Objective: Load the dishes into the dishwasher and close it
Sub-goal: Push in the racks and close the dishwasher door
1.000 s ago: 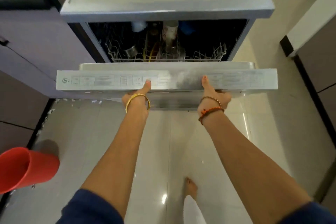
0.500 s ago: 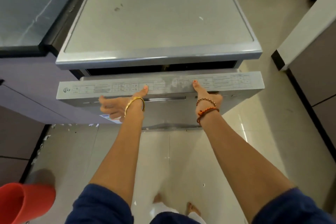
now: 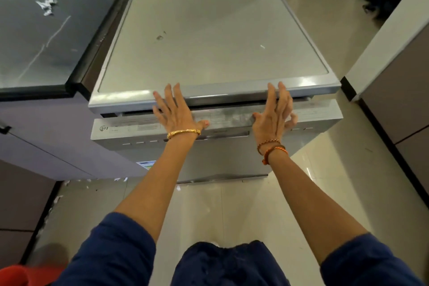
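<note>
The dishwasher door (image 3: 216,144) is pressed nearly shut by the left hand (image 3: 175,109) and right hand (image 3: 274,110), fingers spread flat. A dark gap remains under the dishwasher's top (latching cannot be told); fingertips could be pinched there.

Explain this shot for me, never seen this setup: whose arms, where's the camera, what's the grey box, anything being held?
There is no robot here. One camera sits on a person's head and looks forward and down, so the two arms belong to the wearer. The left hand, with a gold bangle, and the right hand, with bead and thread bracelets, are both spread with straight fingers against the top edge of the dishwasher door. Neither hand holds anything. The grey box is the dishwasher; a thin dark gap shows above its door, so it looks nearly shut rather than latched. Its top carries only small marks. To the left, a dark counter has scraps of crumpled foil or paper. Something red peeks in at the bottom left corner; it is too blurred to identify.
</note>
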`<state>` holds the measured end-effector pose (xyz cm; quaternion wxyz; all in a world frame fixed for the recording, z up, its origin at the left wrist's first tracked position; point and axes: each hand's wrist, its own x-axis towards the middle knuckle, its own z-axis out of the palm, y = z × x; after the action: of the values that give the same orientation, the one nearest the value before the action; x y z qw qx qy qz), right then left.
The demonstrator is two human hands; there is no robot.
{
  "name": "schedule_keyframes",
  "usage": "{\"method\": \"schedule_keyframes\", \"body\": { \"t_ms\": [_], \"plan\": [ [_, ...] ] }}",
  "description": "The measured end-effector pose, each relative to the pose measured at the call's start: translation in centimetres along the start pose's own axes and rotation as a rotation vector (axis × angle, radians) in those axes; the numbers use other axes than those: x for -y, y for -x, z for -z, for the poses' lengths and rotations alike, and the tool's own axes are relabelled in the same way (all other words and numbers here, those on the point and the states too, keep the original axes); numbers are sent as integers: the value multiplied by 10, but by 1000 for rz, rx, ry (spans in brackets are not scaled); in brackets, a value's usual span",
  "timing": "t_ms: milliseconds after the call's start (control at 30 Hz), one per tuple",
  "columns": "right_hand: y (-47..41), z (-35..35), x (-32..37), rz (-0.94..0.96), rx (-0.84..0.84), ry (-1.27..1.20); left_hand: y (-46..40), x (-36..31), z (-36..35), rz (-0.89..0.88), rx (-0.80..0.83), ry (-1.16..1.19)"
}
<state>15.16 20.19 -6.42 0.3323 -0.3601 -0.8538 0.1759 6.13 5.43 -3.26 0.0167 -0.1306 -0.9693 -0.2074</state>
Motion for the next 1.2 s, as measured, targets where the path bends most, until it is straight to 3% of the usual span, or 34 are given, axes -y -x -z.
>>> {"method": "schedule_keyframes", "body": {
  "t_ms": [100,200,333,533,700,867,1200],
  "plan": [
    [-11,1,4,-67,223,88,-13,-3,5,-76,113,-90],
    [-12,2,-1,72,328,211,-17,3,4,-144,193,-136],
    [-25,14,-4,171,333,220,-18,13,5,-202,156,-149],
    [-51,32,6,389,611,436,-19,15,7,-232,138,-198],
    [-42,22,8,410,594,602,-25,18,16,-308,211,-323],
    [-56,18,22,530,536,844,-34,19,11,-340,158,-318],
    [-62,17,12,526,549,611,-38,23,7,-375,-5,-224]
  ]
}}
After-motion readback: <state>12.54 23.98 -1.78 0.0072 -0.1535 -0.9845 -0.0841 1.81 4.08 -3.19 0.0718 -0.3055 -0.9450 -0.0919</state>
